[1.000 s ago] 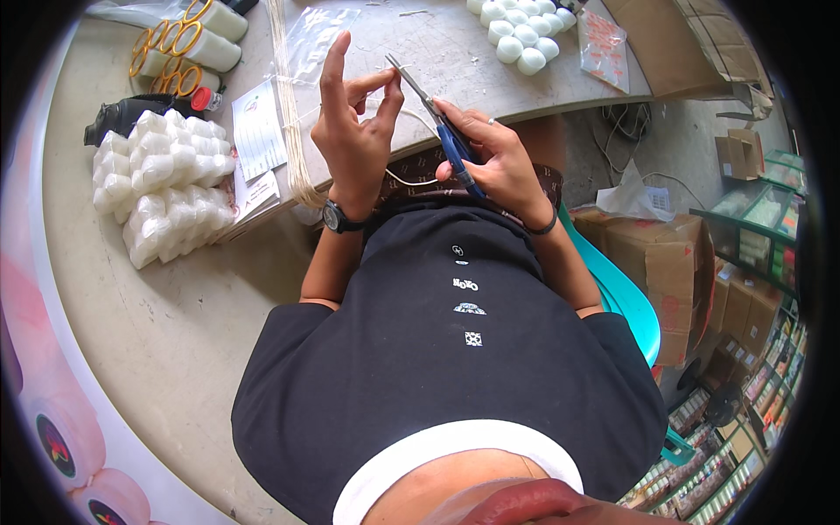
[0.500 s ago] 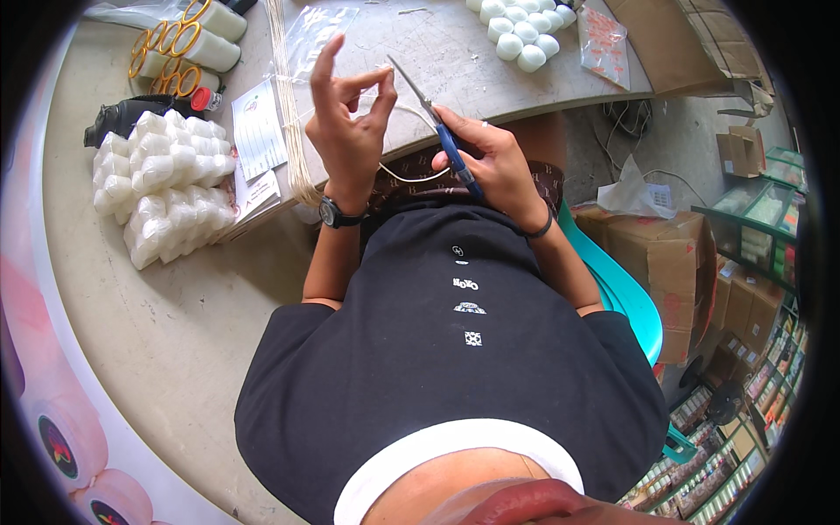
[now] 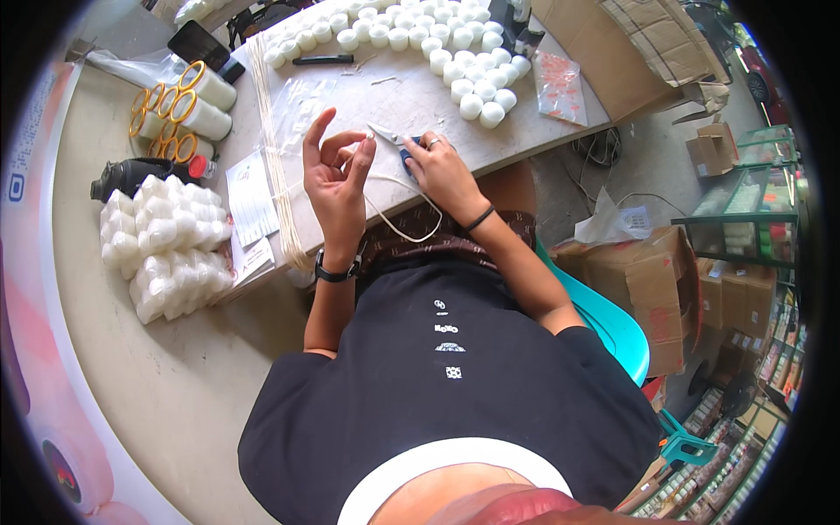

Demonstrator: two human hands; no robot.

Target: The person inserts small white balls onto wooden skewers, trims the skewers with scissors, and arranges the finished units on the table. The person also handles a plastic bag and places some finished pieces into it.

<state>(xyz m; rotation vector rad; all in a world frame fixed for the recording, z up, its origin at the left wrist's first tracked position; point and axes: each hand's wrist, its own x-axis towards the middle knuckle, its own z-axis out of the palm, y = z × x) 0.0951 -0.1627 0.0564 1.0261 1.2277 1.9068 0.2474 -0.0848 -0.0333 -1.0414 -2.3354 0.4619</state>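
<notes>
Over the near edge of the table, my left hand is raised with thumb and index finger pinched, a small white tip showing between them. A thin white cord runs from this hand and loops down over my lap. My right hand grips blue-handled scissors, thumb side toward the left hand. Their blades point up and left, close to the pinched fingertips. Whether the blades touch the cord is too small to tell.
A long bundle of cream cords hangs over the table's left edge beside a clear plastic bag. Many white cups stand at the back. Wrapped white packs sit at left; a cardboard box is at right.
My right hand has turned over the scissors, back of the hand now up, and shifted slightly left. The left hand sits lower in view. More of the table's far side shows.
</notes>
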